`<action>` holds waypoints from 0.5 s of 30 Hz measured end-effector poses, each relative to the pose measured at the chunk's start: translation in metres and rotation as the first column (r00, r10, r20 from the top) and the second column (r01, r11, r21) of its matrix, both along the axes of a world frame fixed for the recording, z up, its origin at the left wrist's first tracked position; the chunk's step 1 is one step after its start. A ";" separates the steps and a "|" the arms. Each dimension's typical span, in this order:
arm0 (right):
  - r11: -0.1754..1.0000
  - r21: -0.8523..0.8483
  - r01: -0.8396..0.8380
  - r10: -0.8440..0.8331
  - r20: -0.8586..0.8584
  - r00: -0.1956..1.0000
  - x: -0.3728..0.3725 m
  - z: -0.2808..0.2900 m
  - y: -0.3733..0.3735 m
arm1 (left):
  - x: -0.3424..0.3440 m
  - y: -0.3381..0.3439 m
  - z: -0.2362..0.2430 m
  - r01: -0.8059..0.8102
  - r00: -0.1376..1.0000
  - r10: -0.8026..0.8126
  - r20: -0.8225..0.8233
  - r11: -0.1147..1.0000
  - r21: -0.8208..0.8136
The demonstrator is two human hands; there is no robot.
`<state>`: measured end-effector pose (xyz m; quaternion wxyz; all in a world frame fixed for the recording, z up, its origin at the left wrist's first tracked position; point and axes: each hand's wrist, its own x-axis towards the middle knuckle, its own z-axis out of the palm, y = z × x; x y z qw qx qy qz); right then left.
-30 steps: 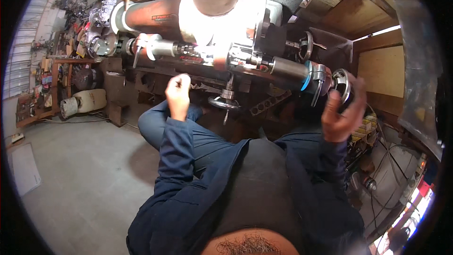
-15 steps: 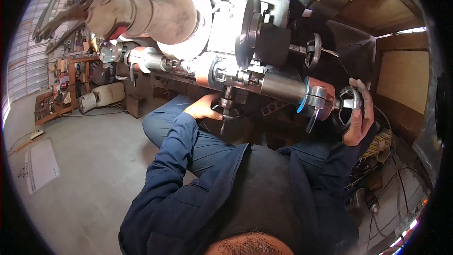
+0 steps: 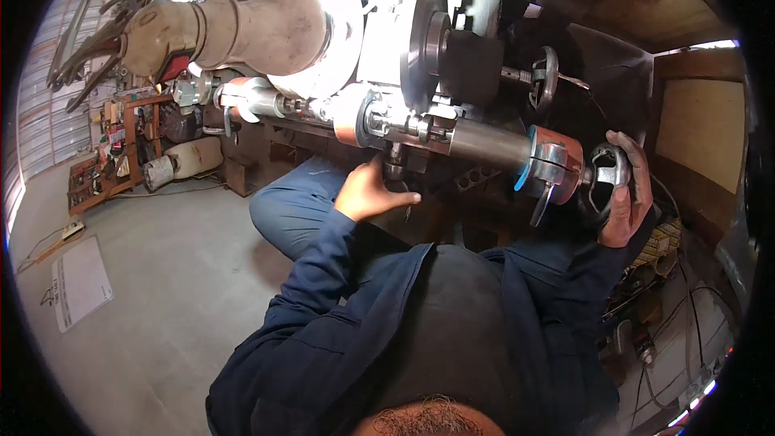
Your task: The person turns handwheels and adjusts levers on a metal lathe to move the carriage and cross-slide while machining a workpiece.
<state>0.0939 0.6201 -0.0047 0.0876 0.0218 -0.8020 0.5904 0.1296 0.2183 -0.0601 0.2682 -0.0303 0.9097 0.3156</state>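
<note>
My right hand (image 3: 628,198) grips the rim of a black handwheel (image 3: 601,186) at the right end of a metal machine, fingers over its far side and thumb on the near side. My left hand (image 3: 373,192) is at a smaller handwheel below the machine's middle, mostly hidden behind it; the thumb points right and the fingers curl out of sight. Between the hands runs a steel cylinder (image 3: 488,145), ending in an orange collar (image 3: 565,157) with a clamp lever (image 3: 542,203). Above it stands a dark grinding wheel (image 3: 422,40).
A third handwheel (image 3: 547,81) sits behind, at the right. A bulky beige jointed housing (image 3: 266,28) juts to the upper left. Shelves with tools (image 3: 121,145) and a pale canister (image 3: 194,157) stand at the left. A wooden panel (image 3: 698,125) is at the right; a white board (image 3: 81,284) lies on the floor.
My left hand has turned and shifted right, its thumb now stretched rightward across the small handwheel. My right hand keeps its place on the rim. The whole view has shifted slightly.
</note>
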 end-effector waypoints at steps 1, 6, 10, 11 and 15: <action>1.000 0.017 -0.007 0.007 0.006 1.000 -0.001 0.001 0.000 | 0.000 -0.017 -0.009 -0.011 0.996 -0.003 0.092 0.988 0.155; 0.972 -0.187 -0.144 0.180 0.191 0.965 -0.038 0.017 0.032 | 0.002 -0.032 -0.029 0.068 0.996 -0.072 0.051 0.995 0.070; 0.968 0.062 -0.242 0.204 0.360 0.910 -0.109 -0.009 0.054 | 0.009 0.004 -0.014 -0.048 0.998 0.057 0.033 0.971 -0.234; 0.941 0.128 -0.314 0.229 0.445 0.866 -0.124 -0.019 0.055 | 0.009 0.011 -0.015 -0.080 0.996 0.084 0.005 0.964 -0.253; 0.899 0.160 -0.408 0.309 0.429 0.849 -0.145 -0.056 0.041 | 0.015 0.025 -0.015 -0.088 0.996 0.067 -0.065 0.902 -0.424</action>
